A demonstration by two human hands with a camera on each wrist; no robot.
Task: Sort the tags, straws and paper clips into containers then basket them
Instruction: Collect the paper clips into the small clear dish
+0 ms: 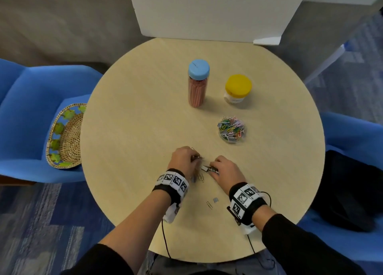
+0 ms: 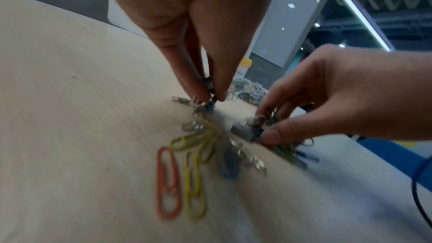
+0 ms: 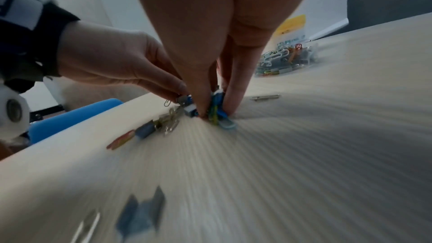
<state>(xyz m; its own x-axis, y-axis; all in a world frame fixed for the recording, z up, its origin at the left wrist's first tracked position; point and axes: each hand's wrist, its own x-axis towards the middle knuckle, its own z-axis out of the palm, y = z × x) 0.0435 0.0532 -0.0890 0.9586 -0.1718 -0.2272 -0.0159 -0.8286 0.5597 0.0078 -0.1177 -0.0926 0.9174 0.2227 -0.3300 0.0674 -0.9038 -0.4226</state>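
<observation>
Left hand (image 1: 182,160) low centre of head view, fingertips (image 2: 219,97) pinching small cluster of clips off round table (image 1: 134,129). Right hand (image 1: 227,169) just beside, fingers curled round bunch of paper clips (image 3: 217,112). Loose clips (image 2: 187,173) between wrists, near lower table edge. Clear tub of clips (image 1: 232,129) right of centre. Straw jar (image 1: 198,84), yellow-lidded jar (image 1: 238,88) upper centre. Basket (image 1: 66,136) on blue chair (image 1: 27,100), left edge. Left half of tabletop bare.
</observation>
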